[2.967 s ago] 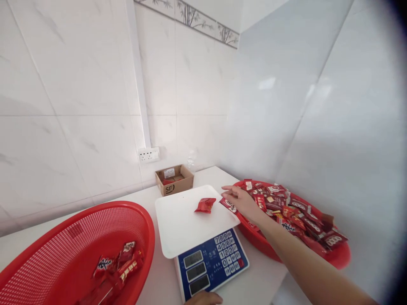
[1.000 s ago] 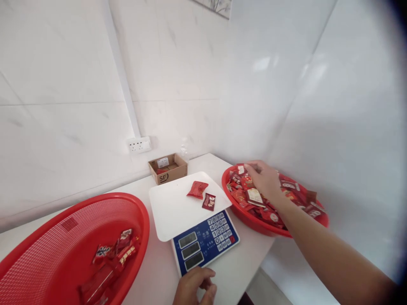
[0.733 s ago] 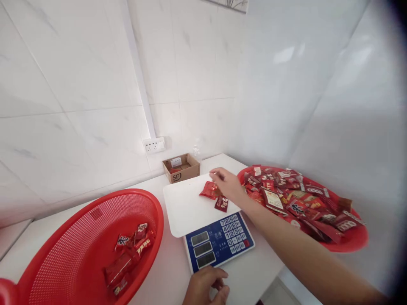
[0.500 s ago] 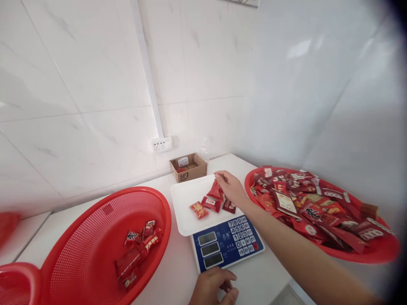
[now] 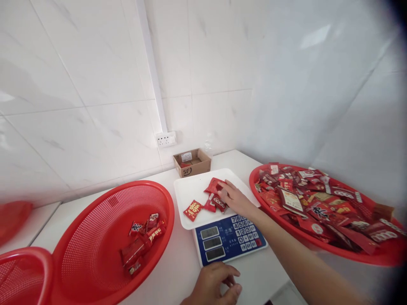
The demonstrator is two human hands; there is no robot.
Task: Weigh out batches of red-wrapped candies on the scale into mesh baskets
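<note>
The right hand [image 5: 235, 199] lies over the right part of a white tray [image 5: 189, 188], its fingers stretched out and slightly apart, the fingertips over a small cluster of snack packets; whether they pinch one cannot be told. The left hand [image 5: 216, 281] is at the front edge of the scale [image 5: 229, 243], loosely curled, with a gap between thumb and fingers and nothing visible in it. In the cluster, a plain red packet [image 5: 212, 185] sits toward the tray's back edge, and a dark red packet [image 5: 219, 203] lies in front of it, just beside the fingers. A packet with yellow lettering [image 5: 193, 210] lies apart, near the tray's front left corner. The tray sits on top of the scale, whose keypad [image 5: 245, 233] and three displays [image 5: 212, 243] face the person. At the right edge of the desk [image 5: 179, 271], a red basket [image 5: 352, 254] is heaped with packets. Left of the scale, another red basket [image 5: 95, 228] holds a few, gathered toward its right side. A cardboard box [image 5: 200, 168] stands behind the tray, near the desk's far edge, below a wall socket [image 5: 165, 139].
</note>
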